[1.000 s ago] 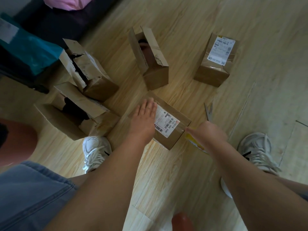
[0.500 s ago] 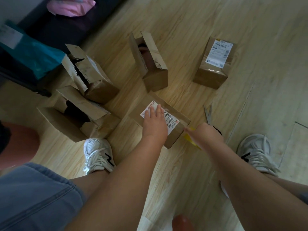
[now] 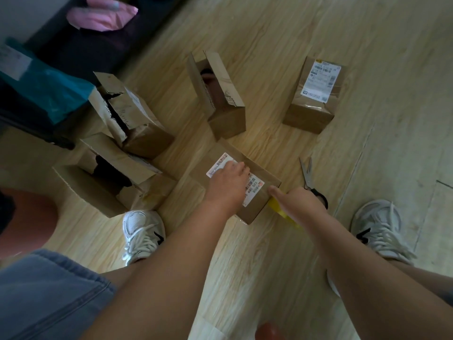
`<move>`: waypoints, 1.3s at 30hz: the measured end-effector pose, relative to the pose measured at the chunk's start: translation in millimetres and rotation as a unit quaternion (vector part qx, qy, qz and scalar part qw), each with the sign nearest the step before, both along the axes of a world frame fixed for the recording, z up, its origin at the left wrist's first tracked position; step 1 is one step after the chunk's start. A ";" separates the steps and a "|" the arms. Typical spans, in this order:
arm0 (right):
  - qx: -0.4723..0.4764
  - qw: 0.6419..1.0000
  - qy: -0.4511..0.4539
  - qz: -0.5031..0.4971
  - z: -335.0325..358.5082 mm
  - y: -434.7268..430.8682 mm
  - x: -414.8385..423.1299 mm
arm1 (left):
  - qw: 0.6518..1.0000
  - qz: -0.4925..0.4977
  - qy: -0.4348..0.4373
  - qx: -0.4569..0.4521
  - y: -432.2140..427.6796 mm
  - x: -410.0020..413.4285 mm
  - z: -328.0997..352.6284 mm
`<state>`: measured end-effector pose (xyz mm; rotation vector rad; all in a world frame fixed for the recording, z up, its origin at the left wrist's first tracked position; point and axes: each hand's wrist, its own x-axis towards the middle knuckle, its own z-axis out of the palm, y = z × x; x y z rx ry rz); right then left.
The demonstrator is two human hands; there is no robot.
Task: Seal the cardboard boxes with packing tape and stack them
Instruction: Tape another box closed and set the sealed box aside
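Note:
A closed cardboard box (image 3: 263,173) with a white shipping label lies on the wooden floor between my feet. My left hand (image 3: 226,184) presses flat on its top, over the label. My right hand (image 3: 297,204) is at the box's right edge and grips a yellow roll of packing tape (image 3: 279,208), mostly hidden under the hand. A taped box (image 3: 312,104) with a label stands at the back right. Three boxes with open flaps sit nearby: one behind (image 3: 220,104), two to the left (image 3: 132,119) (image 3: 110,177).
Scissors (image 3: 310,179) lie on the floor just right of the box, partly behind my right hand. My white shoes (image 3: 143,231) (image 3: 378,227) flank the box. A teal bag (image 3: 44,92) and pink cloth (image 3: 103,13) rest on dark furniture at the back left.
My left hand slid from the box's left end to the right across the label. My right hand stayed at the box's right edge with the tape.

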<state>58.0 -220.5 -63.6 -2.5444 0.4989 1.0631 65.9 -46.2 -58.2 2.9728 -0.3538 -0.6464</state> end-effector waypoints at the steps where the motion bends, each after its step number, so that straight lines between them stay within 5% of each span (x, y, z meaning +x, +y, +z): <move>1: -0.003 1.000 -0.004 -0.006 0.0 0.7 0.0 | 0.999 0.026 -0.009 -0.035 6.7 5.0 2.0; 6: -0.022 1.000 -0.002 -0.013 -7.6 2.8 -0.5 | 0.989 0.145 0.003 -0.041 28.9 17.6 -9.6; 16: -0.039 0.999 0.000 0.009 -11.5 3.2 3.1 | 0.991 0.131 0.012 -0.016 32.3 7.6 -27.3; 21: -0.030 0.999 -0.011 0.007 -14.7 1.7 0.6 | 0.999 0.022 0.010 -0.024 17.2 -21.0 -23.9; 33: -0.032 0.999 0.002 0.009 -11.1 3.7 5.1 | 0.996 0.043 0.066 0.047 -6.2 -16.7 -10.9; 39: -0.003 1.000 -0.002 -0.001 -8.0 2.9 2.0 | 0.996 0.017 0.078 -0.032 -16.4 -50.0 -3.9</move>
